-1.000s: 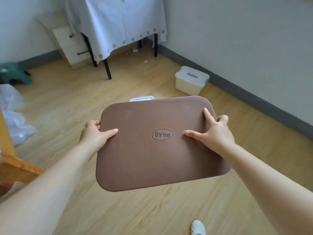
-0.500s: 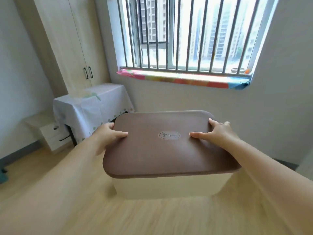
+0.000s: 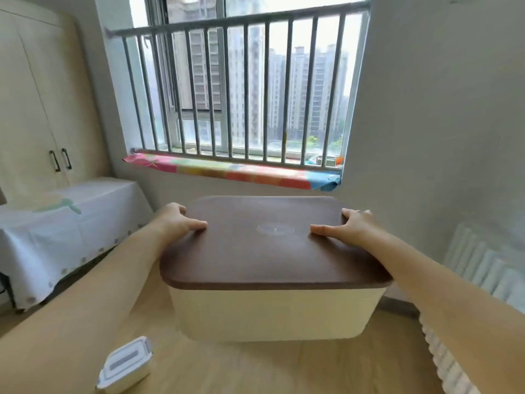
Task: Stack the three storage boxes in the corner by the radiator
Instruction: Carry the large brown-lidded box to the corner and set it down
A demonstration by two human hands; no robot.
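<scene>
I hold a large cream storage box (image 3: 272,314) with a brown lid (image 3: 270,251) in the air in front of me, below the window. My left hand (image 3: 179,220) grips the lid's left edge, thumb on top. My right hand (image 3: 349,226) grips the right edge the same way. A small white storage box (image 3: 125,365) with a grey-striped lid lies on the wooden floor at the lower left. The white radiator (image 3: 483,268) stands against the right wall. A third box is not in view.
A table draped in a white cloth (image 3: 65,231) stands at the left, with a tall wardrobe (image 3: 37,109) behind it. A barred window (image 3: 238,89) with a colourful sill cover fills the far wall. A white ribbed edge (image 3: 443,368) shows at the lower right.
My view has swung up from the floor to the window and turned right, so the radiator now shows. The large box stays in both hands. The small box now lies at the lower left.
</scene>
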